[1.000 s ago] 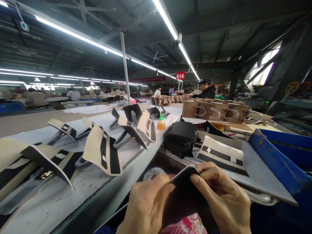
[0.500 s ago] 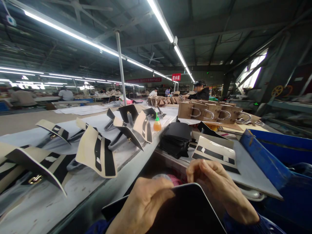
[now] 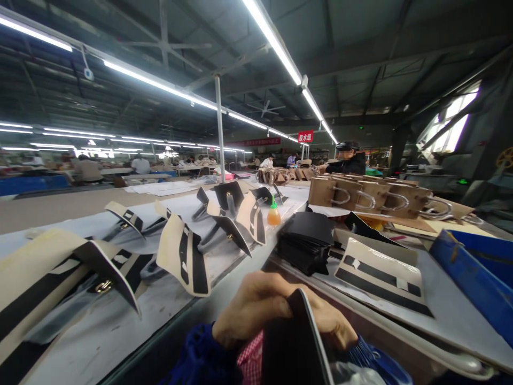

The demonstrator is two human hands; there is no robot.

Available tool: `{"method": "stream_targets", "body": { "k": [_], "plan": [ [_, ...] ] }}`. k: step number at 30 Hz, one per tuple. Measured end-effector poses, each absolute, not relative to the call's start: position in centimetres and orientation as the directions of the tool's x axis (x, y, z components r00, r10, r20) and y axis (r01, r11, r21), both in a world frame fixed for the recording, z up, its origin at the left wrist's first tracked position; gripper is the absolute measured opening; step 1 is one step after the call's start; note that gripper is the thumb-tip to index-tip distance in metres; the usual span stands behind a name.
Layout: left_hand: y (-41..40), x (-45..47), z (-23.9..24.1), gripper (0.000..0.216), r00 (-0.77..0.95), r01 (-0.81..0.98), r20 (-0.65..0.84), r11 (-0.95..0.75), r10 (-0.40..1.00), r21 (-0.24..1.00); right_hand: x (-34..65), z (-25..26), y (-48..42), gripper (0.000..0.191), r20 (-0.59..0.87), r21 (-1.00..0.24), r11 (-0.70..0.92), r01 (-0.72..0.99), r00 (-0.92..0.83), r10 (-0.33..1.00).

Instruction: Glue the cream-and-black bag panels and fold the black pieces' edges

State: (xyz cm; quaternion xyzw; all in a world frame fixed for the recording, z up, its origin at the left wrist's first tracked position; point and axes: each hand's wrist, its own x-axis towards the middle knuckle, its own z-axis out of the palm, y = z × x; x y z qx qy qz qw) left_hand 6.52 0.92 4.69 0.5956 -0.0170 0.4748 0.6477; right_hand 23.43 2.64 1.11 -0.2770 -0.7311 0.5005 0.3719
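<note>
Black panel (image 3: 294, 347), edge-on at bottom centre, stood upright just before us, over a red-checked cloth (image 3: 250, 361). Our left hand (image 3: 250, 309) was closed on its top edge, thumb pressed to the near face. Our right hand (image 3: 334, 327) lay against the far face, largely hidden, so we could not tell whether it gripped. Beyond lay a dark stack (image 3: 306, 240), an orange bottle (image 3: 273, 215) and cream flaps (image 3: 182, 256) on the table (image 3: 120, 331).

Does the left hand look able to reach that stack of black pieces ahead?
Probably yes: nothing stands between the left hand and the stack, but it grips a black panel.
</note>
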Motion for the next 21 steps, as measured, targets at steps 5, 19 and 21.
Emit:
{"method": "stream_targets", "body": {
  "k": [5,19,21],
  "plan": [
    [0.0,1.3,4.9,0.05,0.544,-0.504,0.485,-0.196,0.685,0.841,25.9,1.4,2.4,0.053,0.299,-0.934,0.355,0.041,-0.451,0.841],
    [-0.6,-0.3,3.0,0.024,0.098,0.287,0.425,-0.434,0.9,0.854,25.5,3.6,-1.1,0.01,0.485,-0.53,0.543,0.651,-0.293,0.824],
    [-0.5,-0.1,2.8,0.024,0.062,0.268,0.42,-0.421,0.905,0.867,24.6,3.4,-1.1,0.014,0.565,-0.418,0.625,0.659,-0.35,0.747]
  ]
}}
